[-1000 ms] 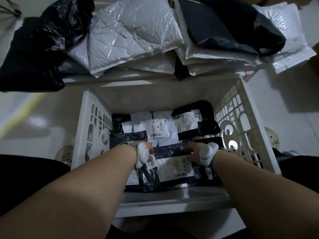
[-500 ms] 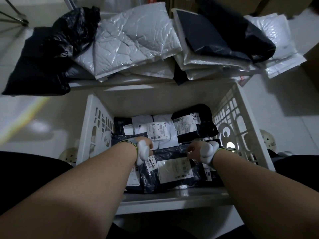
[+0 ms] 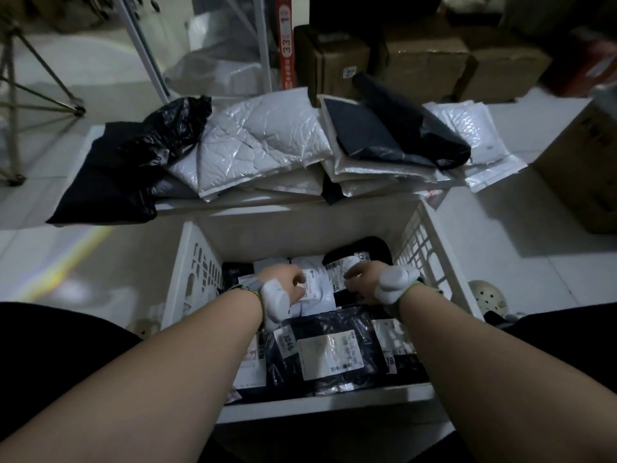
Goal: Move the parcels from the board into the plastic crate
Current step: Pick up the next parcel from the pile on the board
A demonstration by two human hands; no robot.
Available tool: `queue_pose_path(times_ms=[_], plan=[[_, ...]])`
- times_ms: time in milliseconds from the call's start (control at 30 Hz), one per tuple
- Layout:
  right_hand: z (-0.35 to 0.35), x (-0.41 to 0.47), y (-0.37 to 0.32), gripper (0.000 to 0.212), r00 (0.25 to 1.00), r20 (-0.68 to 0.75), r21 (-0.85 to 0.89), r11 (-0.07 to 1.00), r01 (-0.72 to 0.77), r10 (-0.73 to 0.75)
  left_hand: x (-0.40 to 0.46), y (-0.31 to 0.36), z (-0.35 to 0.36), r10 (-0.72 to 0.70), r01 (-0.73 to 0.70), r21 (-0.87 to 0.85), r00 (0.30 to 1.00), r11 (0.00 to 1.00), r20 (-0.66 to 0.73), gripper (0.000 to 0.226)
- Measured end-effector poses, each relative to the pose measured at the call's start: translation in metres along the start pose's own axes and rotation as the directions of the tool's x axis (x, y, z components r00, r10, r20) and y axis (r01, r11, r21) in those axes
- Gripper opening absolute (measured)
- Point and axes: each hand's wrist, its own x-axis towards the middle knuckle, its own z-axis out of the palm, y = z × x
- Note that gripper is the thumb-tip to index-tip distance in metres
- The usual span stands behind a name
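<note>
The white plastic crate (image 3: 187, 262) stands in front of me on the floor, with several parcels in it. A dark parcel with a white label (image 3: 330, 355) lies on top near the front wall, and nothing touches it. My left hand (image 3: 283, 284) and my right hand (image 3: 365, 279) hover just beyond it, above a white parcel (image 3: 317, 292), fingers loosely curled and holding nothing. Behind the crate, the board (image 3: 267, 199) carries a pile: a black bag (image 3: 110, 182), a white bubble mailer (image 3: 263, 145) and a dark flat parcel (image 3: 384, 135).
Cardboard boxes (image 3: 424, 61) line the back, and another box (image 3: 581, 172) stands at the right. Tripod legs (image 3: 33, 95) stand at the far left. A red-and-white post (image 3: 287, 45) rises behind the board. My dark-clad legs flank the crate.
Both hands have let go of the dark labelled parcel, which now lies in the crate, and have moved away from it toward the crate's far side. The view has tilted up.
</note>
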Motion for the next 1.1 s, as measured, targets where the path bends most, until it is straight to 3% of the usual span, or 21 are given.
queue_pose_path(times_ms=[67, 167, 367, 600, 800, 967, 1100], plan=[[-0.012, -0.001, -0.001, 0.03, 0.998, -0.049, 0.22, 0.975, 0.037, -0.027, -0.004, 0.002, -0.009, -0.007, 0.001, -0.075, 0.996, 0.997, -0.088, 0.043], [-0.032, -0.008, -0.005, 0.016, 0.996, -0.079, 0.381, 0.922, 0.073, -0.046, -0.006, 0.007, -0.027, -0.055, 0.008, -0.246, 0.981, 0.969, -0.187, 0.054], [-0.092, -0.024, -0.016, 0.011, 0.975, -0.201, 0.441, 0.881, 0.173, -0.091, -0.002, 0.035, -0.069, -0.094, -0.041, -0.356, 0.931, 0.933, -0.353, 0.047], [-0.169, -0.046, -0.012, 0.014, 0.939, -0.331, 0.37, 0.903, 0.219, -0.093, 0.005, 0.089, -0.115, 0.046, -0.171, -0.25, 0.897, 0.953, -0.439, 0.038], [-0.201, -0.048, 0.019, 0.012, 0.943, -0.33, 0.288, 0.948, 0.133, -0.032, 0.016, 0.131, -0.136, 0.135, -0.215, -0.137, 0.889, 0.967, -0.438, 0.039], [-0.226, -0.039, 0.047, 0.015, 0.909, -0.405, 0.448, 0.888, 0.1, 0.102, 0.031, 0.168, -0.151, 0.203, -0.226, -0.004, 0.884, 0.974, -0.421, 0.044], [-0.242, -0.033, 0.065, 0.03, 0.876, -0.45, 0.507, 0.857, 0.092, 0.172, 0.044, 0.184, -0.161, 0.151, -0.193, -0.047, 0.878, 0.98, -0.454, 0.049]])
